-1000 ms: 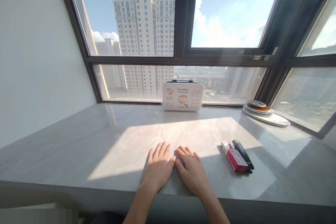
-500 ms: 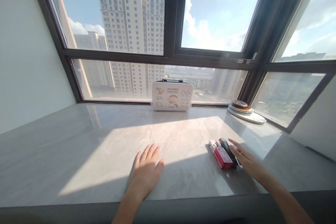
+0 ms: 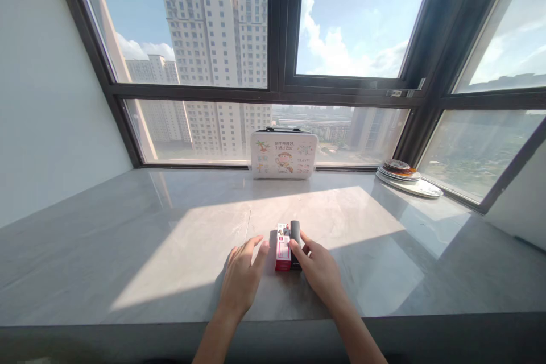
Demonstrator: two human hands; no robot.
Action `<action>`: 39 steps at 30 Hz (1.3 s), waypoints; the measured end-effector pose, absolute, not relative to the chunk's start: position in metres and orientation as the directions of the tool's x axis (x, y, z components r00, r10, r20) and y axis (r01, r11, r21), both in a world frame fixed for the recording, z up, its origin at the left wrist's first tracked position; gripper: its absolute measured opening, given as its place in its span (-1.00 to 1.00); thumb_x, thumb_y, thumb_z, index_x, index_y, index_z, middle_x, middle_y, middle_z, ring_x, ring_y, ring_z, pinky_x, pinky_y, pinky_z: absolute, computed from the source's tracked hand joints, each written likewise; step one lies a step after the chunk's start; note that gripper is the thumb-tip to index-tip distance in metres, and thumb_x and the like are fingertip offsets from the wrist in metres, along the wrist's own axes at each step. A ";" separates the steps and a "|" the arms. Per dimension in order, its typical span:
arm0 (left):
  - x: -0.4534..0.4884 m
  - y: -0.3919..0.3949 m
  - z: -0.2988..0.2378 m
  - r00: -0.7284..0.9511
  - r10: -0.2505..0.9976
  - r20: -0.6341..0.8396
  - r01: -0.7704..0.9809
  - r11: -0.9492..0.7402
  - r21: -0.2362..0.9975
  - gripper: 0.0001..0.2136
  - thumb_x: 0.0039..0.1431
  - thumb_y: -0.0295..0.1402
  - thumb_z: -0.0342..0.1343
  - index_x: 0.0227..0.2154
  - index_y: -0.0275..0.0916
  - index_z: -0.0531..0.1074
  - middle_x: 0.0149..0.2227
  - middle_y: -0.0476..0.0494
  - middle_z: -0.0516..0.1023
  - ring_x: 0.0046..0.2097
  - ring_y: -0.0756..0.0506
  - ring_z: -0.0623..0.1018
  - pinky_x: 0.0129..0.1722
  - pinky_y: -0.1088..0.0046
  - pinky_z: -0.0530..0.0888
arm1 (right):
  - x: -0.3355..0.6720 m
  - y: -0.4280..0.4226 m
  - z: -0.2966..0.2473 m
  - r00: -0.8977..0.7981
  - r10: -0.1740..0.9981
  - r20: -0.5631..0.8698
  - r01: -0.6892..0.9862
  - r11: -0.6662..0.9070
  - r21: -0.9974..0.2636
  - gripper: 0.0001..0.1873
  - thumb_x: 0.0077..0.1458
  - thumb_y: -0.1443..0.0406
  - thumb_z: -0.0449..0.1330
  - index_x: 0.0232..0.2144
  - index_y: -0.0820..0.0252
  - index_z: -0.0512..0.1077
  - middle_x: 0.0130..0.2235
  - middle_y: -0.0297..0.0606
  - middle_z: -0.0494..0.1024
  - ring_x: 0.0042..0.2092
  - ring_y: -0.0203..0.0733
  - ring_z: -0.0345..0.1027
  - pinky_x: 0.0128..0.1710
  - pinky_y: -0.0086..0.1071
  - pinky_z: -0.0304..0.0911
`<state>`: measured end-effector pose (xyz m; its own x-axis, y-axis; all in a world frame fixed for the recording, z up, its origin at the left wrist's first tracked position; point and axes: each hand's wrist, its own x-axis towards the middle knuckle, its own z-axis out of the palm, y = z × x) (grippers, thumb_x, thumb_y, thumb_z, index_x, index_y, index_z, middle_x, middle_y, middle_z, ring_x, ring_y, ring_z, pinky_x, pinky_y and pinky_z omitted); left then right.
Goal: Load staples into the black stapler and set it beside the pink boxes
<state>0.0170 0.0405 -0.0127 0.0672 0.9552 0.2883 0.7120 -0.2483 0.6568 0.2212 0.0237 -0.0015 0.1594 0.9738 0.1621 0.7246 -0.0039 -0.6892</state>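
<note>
Clerk: Principal items?

Checker: Red-and-white box (image 3: 283, 251), one, on the countertop (image 3: 170, 284), in line with the white case (image 3: 284, 153), on the person's side of it. Black object (image 3: 295, 230), slim, one, lying close along the box's right side.

Clerk: Axis and bearing?

Checker: Both long axes run from the person toward the case. The pair lies between the hands, forward of the palms; the right is nearer.

Clerk: Hands, condition?

Checker: Right hand (image 3: 321, 271), on the person's side of the case: curled about the black object, thumb over the top, fingers along the right flank; firmness of hold, cannot tell. Left hand (image 3: 241, 276), person's side and left of the case: holding nothing, thumb and fingers parted, near the box, not touching it. Hands apart.

Clerk: Containers?

Checker: White case, upright, printed front, apparently closed; contents not visible. Box: one carton or two, cannot tell; contents not visible.

Clerk: Remainder?

Checker: Stack of plates (image 3: 401, 174), mixed sizes, right of the case.
</note>
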 end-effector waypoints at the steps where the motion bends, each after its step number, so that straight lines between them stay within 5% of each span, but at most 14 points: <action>1: 0.020 0.039 -0.009 0.009 0.959 0.284 0.683 -0.213 0.698 -0.51 0.44 0.03 -0.20 0.16 -0.10 0.42 0.16 -0.12 0.55 0.19 -0.16 0.49 0.24 0.27 0.32 | 0.206 0.025 -0.001 0.158 0.972 0.172 0.721 0.005 -0.693 -0.44 0.34 -0.14 -0.07 0.15 -0.11 0.48 -0.39 -0.36 0.60 -0.33 -0.13 0.49 -0.39 -0.38 0.12; 6: 0.034 0.029 -0.001 -0.138 0.908 0.395 0.792 -0.138 0.594 -0.51 0.22 -0.11 0.16 0.18 -0.13 0.38 0.10 -0.21 0.51 0.11 -0.25 0.50 0.09 0.29 0.40 | 0.196 0.030 -0.005 0.164 0.967 0.194 0.644 0.044 -0.764 -0.44 0.33 -0.10 0.00 0.15 0.03 0.48 -0.46 -0.36 0.56 -0.37 -0.15 0.47 -0.38 -0.37 0.10; 12: 0.018 0.016 -0.001 -0.103 0.917 0.385 0.811 -0.147 0.566 -0.74 0.29 -0.16 0.09 -0.04 -0.07 0.50 -0.07 -0.13 0.53 -0.19 -0.15 0.56 -0.20 0.39 0.42 | 0.244 0.019 -0.015 0.204 0.963 0.176 0.546 0.037 -0.837 -0.31 0.26 -0.16 0.06 0.16 0.20 0.46 -0.49 -0.38 0.47 -0.37 -0.12 0.45 -0.37 -0.34 0.16; 23: -0.043 0.064 0.000 -0.153 0.904 0.400 0.803 -0.122 0.583 -0.77 0.30 -0.19 0.09 -0.06 -0.05 0.55 -0.13 -0.08 0.56 -0.13 -0.11 0.57 -0.11 0.44 0.44 | 0.241 0.012 -0.013 0.184 0.968 0.171 0.579 0.034 -0.815 -0.35 0.27 -0.15 0.04 0.14 0.17 0.47 -0.48 -0.37 0.47 -0.37 -0.12 0.43 -0.38 -0.34 0.13; 31: -0.072 0.017 -0.006 -0.128 0.934 0.334 0.967 0.043 0.250 -0.68 0.26 -0.14 0.09 0.03 0.10 0.56 -0.02 -0.17 0.52 0.00 -0.30 0.47 -0.05 0.15 0.37 | 0.237 0.012 -0.011 0.194 0.965 0.175 0.605 0.023 -0.796 -0.40 0.24 -0.12 0.09 0.12 0.11 0.46 -0.49 -0.40 0.44 -0.39 -0.14 0.42 -0.41 -0.35 0.10; 39: -0.022 0.018 -0.006 -0.059 0.891 0.451 0.973 -0.051 0.227 -0.72 0.31 -0.28 0.05 0.03 -0.02 0.52 0.02 -0.17 0.48 0.01 -0.24 0.43 -0.07 0.25 0.33 | 0.233 -0.006 -0.005 0.179 0.965 0.191 0.643 0.033 -0.765 -0.50 0.23 -0.03 0.11 0.06 0.11 0.47 -0.51 -0.42 0.38 -0.41 -0.14 0.38 -0.43 -0.35 0.05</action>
